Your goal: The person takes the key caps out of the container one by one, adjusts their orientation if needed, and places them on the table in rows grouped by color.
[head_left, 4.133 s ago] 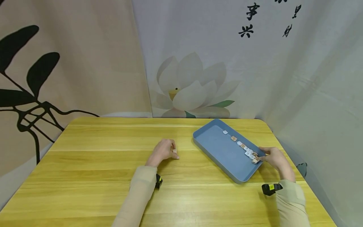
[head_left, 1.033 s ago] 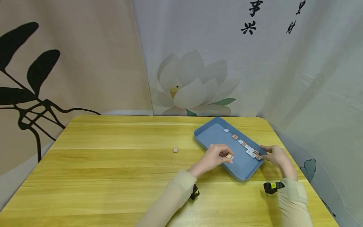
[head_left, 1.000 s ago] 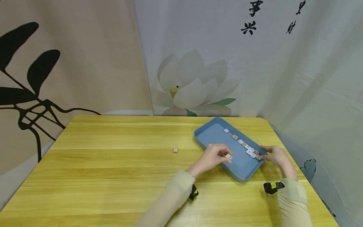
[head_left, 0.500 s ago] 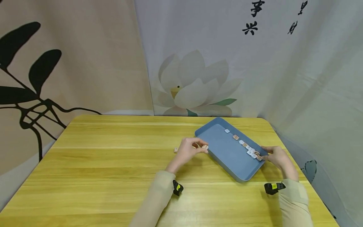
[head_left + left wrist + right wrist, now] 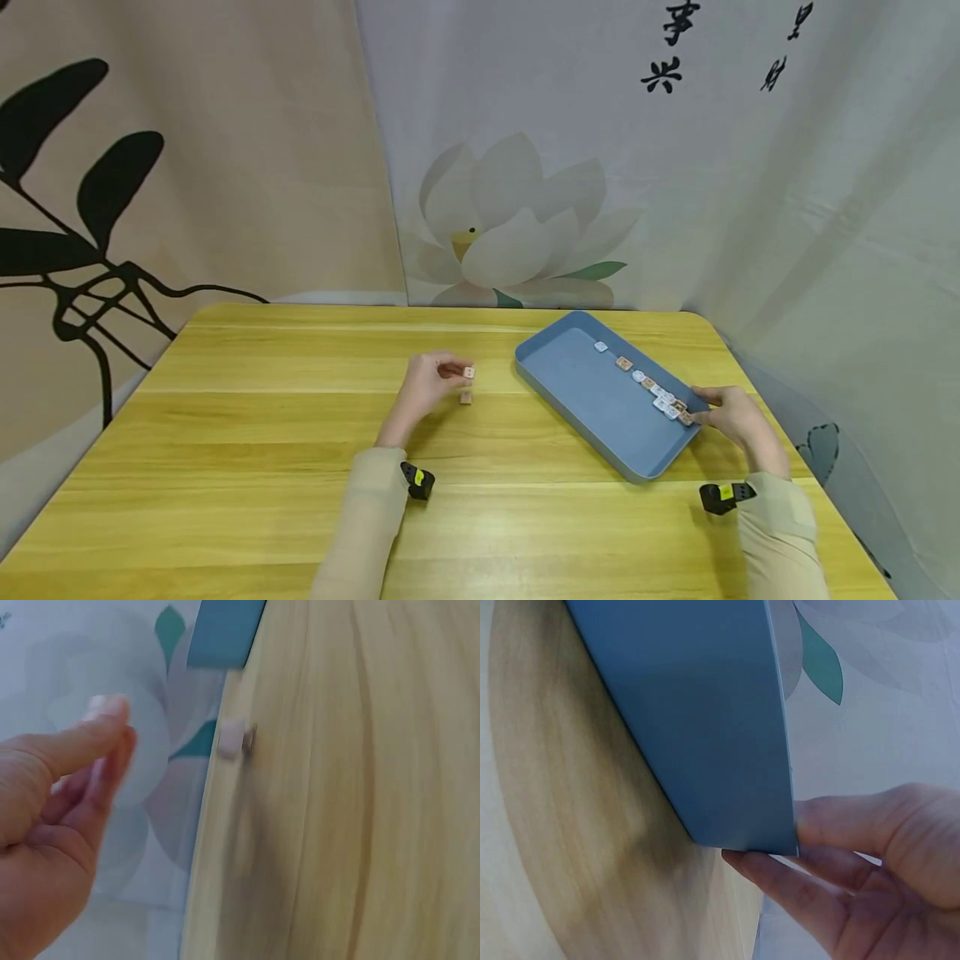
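Observation:
My left hand [image 5: 429,385] pinches a small, light square tile [image 5: 468,372] with a dark marking between thumb and fingers, held above the table. Just below it in the head view, another small tile [image 5: 466,397] sits on the wood; the left wrist view shows this tile [image 5: 231,739] blurred. At the right, my right hand [image 5: 735,421] grips the corner of a blue-grey rectangular tray [image 5: 570,421], thumb on the rim and fingers against the outer wall, as the right wrist view shows on the tray's side [image 5: 697,727].
Several small white and brown tiles [image 5: 664,403] lie in a row along the tray's far right side, bunched near the right hand. The wooden table [image 5: 247,467] ends at a printed curtain [image 5: 300,167] behind.
My left hand pinched a tile over the tray and carried it left, to above the tile on the table. It earlier set that tile down there. The right hand stays on the tray.

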`<state>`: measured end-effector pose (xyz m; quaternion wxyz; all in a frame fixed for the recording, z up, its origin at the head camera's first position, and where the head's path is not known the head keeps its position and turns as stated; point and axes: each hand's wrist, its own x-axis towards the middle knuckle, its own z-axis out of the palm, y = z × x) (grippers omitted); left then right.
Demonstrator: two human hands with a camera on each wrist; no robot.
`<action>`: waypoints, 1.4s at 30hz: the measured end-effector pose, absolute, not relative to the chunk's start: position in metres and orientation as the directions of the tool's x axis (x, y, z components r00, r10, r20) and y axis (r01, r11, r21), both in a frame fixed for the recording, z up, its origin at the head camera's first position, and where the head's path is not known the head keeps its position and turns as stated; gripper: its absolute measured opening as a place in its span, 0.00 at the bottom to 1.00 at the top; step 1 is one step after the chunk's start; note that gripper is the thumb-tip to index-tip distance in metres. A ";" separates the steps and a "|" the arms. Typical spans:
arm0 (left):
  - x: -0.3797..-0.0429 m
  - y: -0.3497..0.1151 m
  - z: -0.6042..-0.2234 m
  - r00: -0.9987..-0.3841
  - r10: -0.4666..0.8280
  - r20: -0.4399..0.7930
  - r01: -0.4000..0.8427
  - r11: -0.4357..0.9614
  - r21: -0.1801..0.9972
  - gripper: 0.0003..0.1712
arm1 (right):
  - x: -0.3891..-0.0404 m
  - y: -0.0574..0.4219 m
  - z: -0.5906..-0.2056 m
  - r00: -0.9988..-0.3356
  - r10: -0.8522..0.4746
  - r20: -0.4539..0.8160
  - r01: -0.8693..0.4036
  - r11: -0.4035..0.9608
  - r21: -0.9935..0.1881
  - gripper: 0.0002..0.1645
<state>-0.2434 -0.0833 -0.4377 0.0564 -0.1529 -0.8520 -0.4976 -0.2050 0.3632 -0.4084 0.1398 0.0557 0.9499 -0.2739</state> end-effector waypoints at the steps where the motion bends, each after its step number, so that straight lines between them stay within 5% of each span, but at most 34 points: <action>1: -0.243 -0.087 -0.439 -0.952 0.201 0.233 0.303 0.476 0.826 0.11 | -0.205 0.363 -0.409 -0.954 0.031 -0.298 0.185 0.843 -0.505 0.36; 9: -0.243 -0.103 -0.448 -0.983 0.181 0.038 0.140 0.597 0.790 0.11 | -0.205 0.363 -0.408 -0.957 0.037 -0.289 0.185 0.843 -0.506 0.36; 21: -0.243 -0.104 -0.451 -0.981 0.191 -0.030 0.109 0.672 0.732 0.09 | -0.206 0.363 -0.409 -0.956 0.047 -0.290 0.197 0.835 -0.514 0.36; 42: -0.242 -0.089 -0.434 -0.982 0.189 0.024 0.151 0.694 0.704 0.19 | -0.204 0.364 -0.409 -0.958 0.034 -0.286 0.183 0.839 -0.513 0.35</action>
